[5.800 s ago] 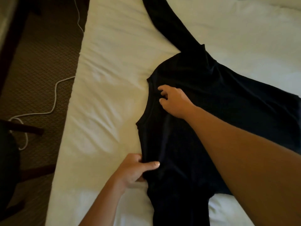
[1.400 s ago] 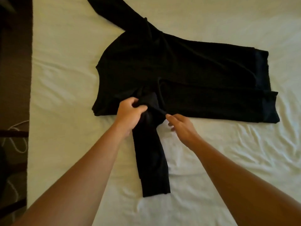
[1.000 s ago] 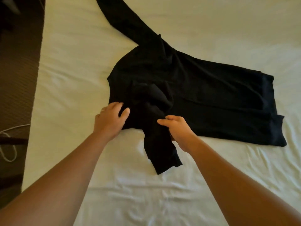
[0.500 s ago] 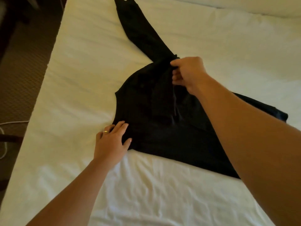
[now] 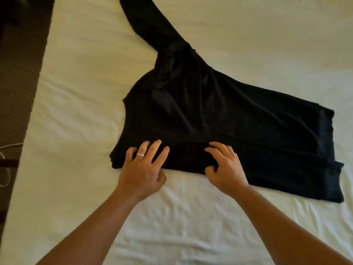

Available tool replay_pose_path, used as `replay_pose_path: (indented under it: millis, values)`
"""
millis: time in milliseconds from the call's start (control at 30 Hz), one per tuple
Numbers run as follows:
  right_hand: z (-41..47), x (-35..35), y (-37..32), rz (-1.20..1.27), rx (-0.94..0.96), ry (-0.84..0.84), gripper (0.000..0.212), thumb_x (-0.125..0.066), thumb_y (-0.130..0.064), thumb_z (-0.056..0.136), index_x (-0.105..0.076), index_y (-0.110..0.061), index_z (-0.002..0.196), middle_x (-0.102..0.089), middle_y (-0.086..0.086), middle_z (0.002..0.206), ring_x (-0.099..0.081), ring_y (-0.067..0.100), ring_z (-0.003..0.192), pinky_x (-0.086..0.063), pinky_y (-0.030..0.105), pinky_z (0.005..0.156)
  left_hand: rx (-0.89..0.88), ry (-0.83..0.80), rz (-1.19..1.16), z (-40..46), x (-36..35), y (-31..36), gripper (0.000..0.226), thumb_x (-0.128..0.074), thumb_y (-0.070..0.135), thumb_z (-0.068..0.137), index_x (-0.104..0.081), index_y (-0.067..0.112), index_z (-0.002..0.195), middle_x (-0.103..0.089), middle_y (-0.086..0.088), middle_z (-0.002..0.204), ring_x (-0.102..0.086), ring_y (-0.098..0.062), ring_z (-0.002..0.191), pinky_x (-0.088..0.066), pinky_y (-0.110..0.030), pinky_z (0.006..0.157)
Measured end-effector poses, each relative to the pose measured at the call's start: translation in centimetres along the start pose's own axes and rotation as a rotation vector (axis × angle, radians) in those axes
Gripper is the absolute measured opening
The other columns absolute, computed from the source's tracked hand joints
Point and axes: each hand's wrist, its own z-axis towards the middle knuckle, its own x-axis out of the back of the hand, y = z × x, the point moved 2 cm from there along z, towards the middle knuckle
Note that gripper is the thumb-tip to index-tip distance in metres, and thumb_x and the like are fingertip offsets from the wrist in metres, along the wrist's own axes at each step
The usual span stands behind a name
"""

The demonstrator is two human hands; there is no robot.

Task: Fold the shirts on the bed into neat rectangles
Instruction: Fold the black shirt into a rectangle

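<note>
A black long-sleeved shirt (image 5: 238, 119) lies across the white bed (image 5: 80, 88), its neckline to the left and its hem to the right. The near side is folded in over the body, so the near edge is straight. The far sleeve (image 5: 150, 23) stretches out flat toward the top of the view. My left hand (image 5: 143, 169), with a ring on it, rests with spread fingers on the near shoulder part. My right hand (image 5: 225, 167) presses on the folded edge just to its right, fingers slightly bent, thumb at the fabric's edge.
Dark patterned carpet (image 5: 17, 73) runs along the bed's left edge. A white cable (image 5: 5, 165) lies on the floor there. Wrinkled white sheet spreads in front of the shirt and beyond it.
The near sleeve has been folded onto the shirt's body. My right hand came back from the far shoulder to the near edge. My left hand slid a little onto the fabric.
</note>
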Motion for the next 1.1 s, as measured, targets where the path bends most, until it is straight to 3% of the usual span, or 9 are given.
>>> replay_pose_path:
  millis: [200, 367, 433, 633, 800, 933, 1000, 1033, 1100]
  values:
    - [-7.3, 2.4, 12.2, -0.539, -0.106, -0.084, 0.077, -0.077, -0.008, 0.072, -0.052, -0.008, 0.145, -0.041, 0.024, 0.154, -0.043, 0.046, 0.137, -0.049, 0.057, 0.097, -0.057, -0.261, 0.125, 2.4, -0.6, 1.0, 0.074, -0.076, 0.018, 0.076, -0.053, 0.015, 0.146, -0.042, -0.025, 0.153, -0.046, -0.053, 0.131, -0.045, -0.067, 0.096]
    - [-7.4, 4.7, 17.9, -0.657, -0.364, -0.191, 0.079, -0.048, -0.018, 0.102, 0.003, -0.024, 0.161, -0.006, 0.021, 0.167, -0.012, 0.044, 0.152, -0.030, 0.052, 0.120, -0.051, -0.340, 0.248, 3.2, -0.5, 1.6, 0.079, -0.071, -0.011, 0.075, -0.050, 0.011, 0.149, -0.038, -0.032, 0.152, -0.048, -0.059, 0.126, -0.054, -0.066, 0.076]
    - [-7.4, 5.1, 18.5, -0.641, -0.371, -0.215, 0.080, -0.045, -0.017, 0.104, 0.011, -0.027, 0.160, -0.001, 0.017, 0.168, -0.008, 0.041, 0.154, -0.030, 0.050, 0.119, -0.033, -0.369, 0.283, 3.0, -0.1, 1.8, 0.083, -0.066, -0.014, 0.077, -0.045, 0.012, 0.152, -0.037, -0.028, 0.156, -0.047, -0.055, 0.131, -0.055, -0.057, 0.064]
    - [-10.0, 6.2, 17.7, -0.622, -0.287, -0.266, 0.081, -0.049, -0.014, 0.103, 0.006, -0.027, 0.161, -0.004, 0.013, 0.169, -0.010, 0.039, 0.154, -0.028, 0.048, 0.120, -0.016, -0.380, 0.373, -1.3, 2.3, 3.4, 0.091, -0.050, -0.007, 0.094, 0.000, 0.024, 0.163, -0.005, -0.010, 0.170, -0.022, -0.035, 0.153, -0.047, -0.034, 0.063]
    - [-16.9, 5.8, 15.7, -0.637, -0.154, -0.368, 0.084, -0.050, -0.019, 0.104, 0.012, -0.027, 0.160, 0.002, 0.012, 0.169, -0.006, 0.038, 0.155, -0.024, 0.046, 0.121, -0.038, -0.412, 0.328, -13.0, 4.1, 6.1, 0.107, -0.074, -0.035, 0.042, -0.057, 0.002, 0.141, -0.054, -0.033, 0.140, -0.063, -0.056, 0.110, -0.030, -0.027, 0.039]
    - [-23.1, 4.4, 14.7, -0.553, -0.086, -0.487, 0.076, -0.046, -0.018, 0.105, 0.003, -0.025, 0.162, 0.004, 0.010, 0.169, -0.004, 0.036, 0.155, -0.024, 0.045, 0.123, 0.066, -0.597, 0.274, -21.9, 3.8, 8.7, 0.110, -0.078, -0.032, 0.036, -0.061, 0.004, 0.139, -0.055, -0.032, 0.140, -0.066, -0.052, 0.105, -0.023, -0.018, 0.037]
    - [-24.7, 4.2, 15.2, -0.505, -0.031, -0.435, 0.077, -0.061, -0.015, 0.096, -0.019, -0.020, 0.161, -0.014, 0.014, 0.168, -0.020, 0.038, 0.153, -0.037, 0.048, 0.117, 0.158, -0.625, 0.266, -23.6, 3.8, 10.1, 0.095, -0.078, -0.023, 0.054, -0.057, 0.004, 0.142, -0.048, -0.033, 0.145, -0.060, -0.054, 0.110, -0.044, -0.034, 0.040]
    - [-25.0, 4.3, 16.0, -0.513, -0.015, -0.408, 0.079, -0.071, -0.014, 0.088, -0.033, -0.017, 0.157, -0.026, 0.017, 0.164, -0.030, 0.040, 0.148, -0.044, 0.049, 0.110, 0.168, -0.593, 0.251, -23.6, 3.7, 11.2, 0.083, -0.074, -0.015, 0.065, -0.054, 0.003, 0.144, -0.043, -0.035, 0.147, -0.056, -0.056, 0.113, -0.051, -0.049, 0.054]
    - [-25.3, 4.8, 17.9, -0.575, -0.026, -0.362, 0.081, -0.077, -0.012, 0.078, -0.044, -0.013, 0.152, -0.033, 0.021, 0.160, -0.035, 0.043, 0.145, -0.045, 0.054, 0.104, 0.144, -0.486, 0.237, -23.0, 3.2, 14.1, 0.067, -0.060, 0.003, 0.085, -0.045, 0.002, 0.150, -0.035, -0.035, 0.152, -0.047, -0.058, 0.122, -0.041, -0.064, 0.080]
